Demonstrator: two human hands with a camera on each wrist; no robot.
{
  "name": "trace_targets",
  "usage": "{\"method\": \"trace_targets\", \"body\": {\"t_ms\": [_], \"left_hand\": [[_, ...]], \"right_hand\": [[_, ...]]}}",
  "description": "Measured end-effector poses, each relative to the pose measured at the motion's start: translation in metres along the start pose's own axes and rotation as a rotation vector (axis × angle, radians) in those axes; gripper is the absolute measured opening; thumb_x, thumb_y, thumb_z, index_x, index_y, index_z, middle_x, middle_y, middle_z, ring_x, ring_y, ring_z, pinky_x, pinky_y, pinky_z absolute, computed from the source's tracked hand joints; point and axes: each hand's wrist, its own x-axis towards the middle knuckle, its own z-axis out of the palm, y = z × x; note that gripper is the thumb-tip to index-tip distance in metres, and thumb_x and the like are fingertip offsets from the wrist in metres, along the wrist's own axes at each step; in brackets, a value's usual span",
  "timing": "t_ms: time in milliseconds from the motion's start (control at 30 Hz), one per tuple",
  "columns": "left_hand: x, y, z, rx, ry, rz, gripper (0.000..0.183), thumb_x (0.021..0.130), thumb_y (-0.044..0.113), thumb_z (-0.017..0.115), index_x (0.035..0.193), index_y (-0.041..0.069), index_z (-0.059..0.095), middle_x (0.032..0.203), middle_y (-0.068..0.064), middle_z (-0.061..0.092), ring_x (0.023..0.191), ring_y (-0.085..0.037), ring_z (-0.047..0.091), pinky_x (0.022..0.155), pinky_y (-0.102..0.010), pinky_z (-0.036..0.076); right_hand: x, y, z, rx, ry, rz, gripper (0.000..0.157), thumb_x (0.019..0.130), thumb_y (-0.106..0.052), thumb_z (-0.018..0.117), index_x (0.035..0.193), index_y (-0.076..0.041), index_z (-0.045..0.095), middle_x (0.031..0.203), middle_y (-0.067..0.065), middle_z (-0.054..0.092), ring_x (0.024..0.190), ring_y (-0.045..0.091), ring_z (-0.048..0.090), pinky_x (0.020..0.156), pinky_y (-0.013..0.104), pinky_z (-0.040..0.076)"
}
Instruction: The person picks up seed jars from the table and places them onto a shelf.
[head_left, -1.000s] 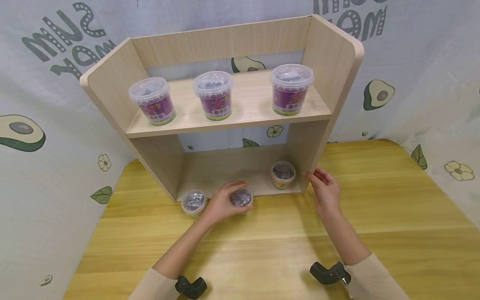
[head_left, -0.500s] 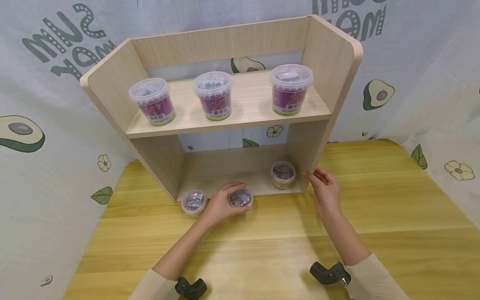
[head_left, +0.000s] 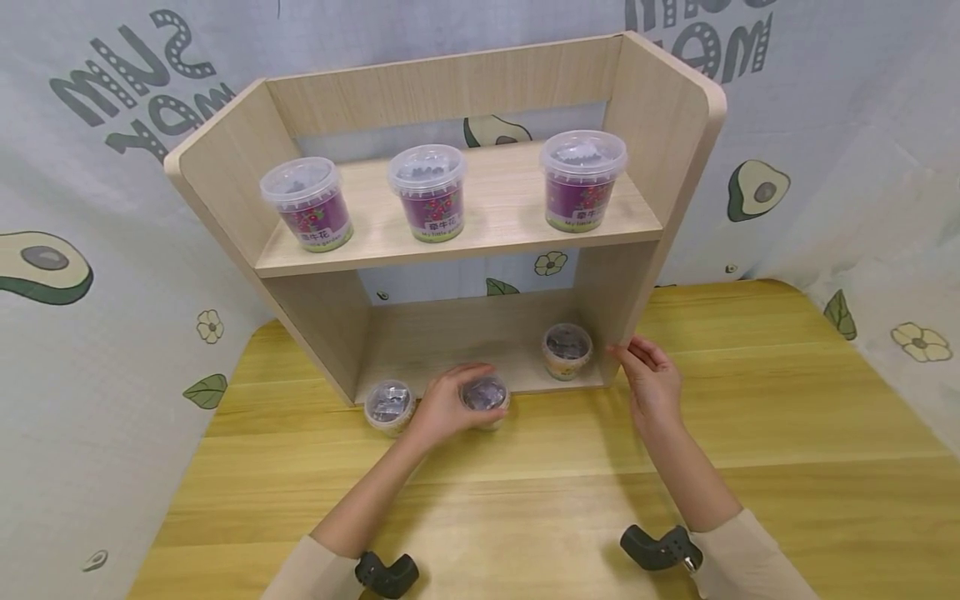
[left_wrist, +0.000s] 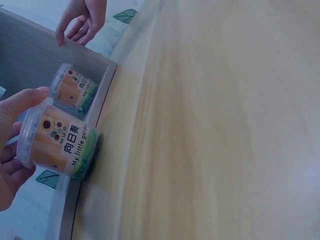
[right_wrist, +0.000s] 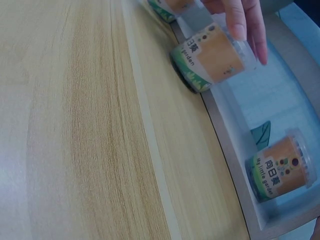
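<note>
My left hand point(head_left: 453, 408) grips a clear-lidded plastic tub point(left_wrist: 62, 142) with an orange sunflower label, fingers and thumb around its upper part. This tub is at the front edge of the wooden shelf unit's lower board. To its left, a matching tub point(head_left: 389, 406) is at the same edge. A third orange tub point(right_wrist: 280, 170) stands on the lower board, by the right side panel point(head_left: 630, 275). My right hand point(head_left: 654, 379) holds that panel's front edge low down; in the left wrist view, a digit laps over the edge. Only a sliver of it shows in the right wrist view.
Three purple tubs, the left point(head_left: 307, 204), middle point(head_left: 427, 192) and right one point(head_left: 583, 182), stand on the upper shelf board point(head_left: 495, 187). The wood-grain table point(head_left: 540, 508) extends in front of the unit. A patterned cloth point(head_left: 847, 167) hangs behind. Dark wrist-camera mounts are on both forearms.
</note>
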Motion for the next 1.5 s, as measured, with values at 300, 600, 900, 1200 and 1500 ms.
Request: {"method": "trace_targets", "body": {"t_ms": [300, 600, 900, 1200, 1500], "left_hand": [[0.010, 0.011, -0.010, 0.012, 0.032, -0.010, 0.064, 0.064, 0.034, 0.084, 0.120, 0.011, 0.062, 0.120, -0.006, 0.062, 0.114, -0.026, 0.055, 0.099, -0.044, 0.040], [0.018, 0.018, -0.025, 0.022, 0.072, 0.007, 0.062, 0.062, 0.031, 0.085, 0.118, 0.015, 0.064, 0.120, -0.003, 0.062, 0.114, -0.023, 0.056, 0.097, -0.040, 0.042], [0.018, 0.016, -0.029, 0.003, 0.055, -0.021, 0.064, 0.062, 0.034, 0.085, 0.120, 0.018, 0.063, 0.122, -0.002, 0.061, 0.115, -0.022, 0.054, 0.101, -0.042, 0.038], [0.024, 0.010, -0.035, -0.032, 0.054, -0.031, 0.059, 0.064, 0.031, 0.084, 0.118, 0.017, 0.064, 0.122, -0.002, 0.061, 0.116, -0.022, 0.053, 0.097, -0.039, 0.042], [0.035, 0.000, -0.043, -0.034, 0.042, -0.003, 0.055, 0.068, 0.027, 0.082, 0.118, 0.014, 0.064, 0.122, -0.006, 0.061, 0.114, -0.025, 0.054, 0.090, -0.041, 0.047]], "right_hand": [[0.002, 0.000, -0.001, 0.012, 0.015, 0.011, 0.022, 0.076, 0.013, 0.066, 0.079, -0.009, 0.063, 0.081, -0.001, 0.062, 0.081, 0.008, 0.061, 0.075, 0.015, 0.050], [0.001, 0.000, -0.002, 0.016, -0.001, -0.011, 0.023, 0.077, 0.014, 0.064, 0.077, -0.009, 0.064, 0.080, -0.001, 0.062, 0.079, 0.008, 0.061, 0.074, 0.015, 0.051], [0.001, -0.001, -0.002, 0.028, 0.018, 0.017, 0.022, 0.076, 0.015, 0.065, 0.080, -0.007, 0.063, 0.082, 0.001, 0.061, 0.080, 0.009, 0.061, 0.074, 0.015, 0.051], [0.000, -0.001, 0.000, -0.035, 0.035, 0.030, 0.022, 0.075, 0.011, 0.068, 0.084, -0.009, 0.061, 0.084, -0.001, 0.060, 0.082, 0.008, 0.060, 0.074, 0.014, 0.050], [0.001, -0.001, 0.000, -0.009, 0.028, 0.022, 0.022, 0.075, 0.013, 0.066, 0.081, -0.008, 0.062, 0.083, 0.000, 0.061, 0.081, 0.009, 0.060, 0.073, 0.014, 0.050]]}}
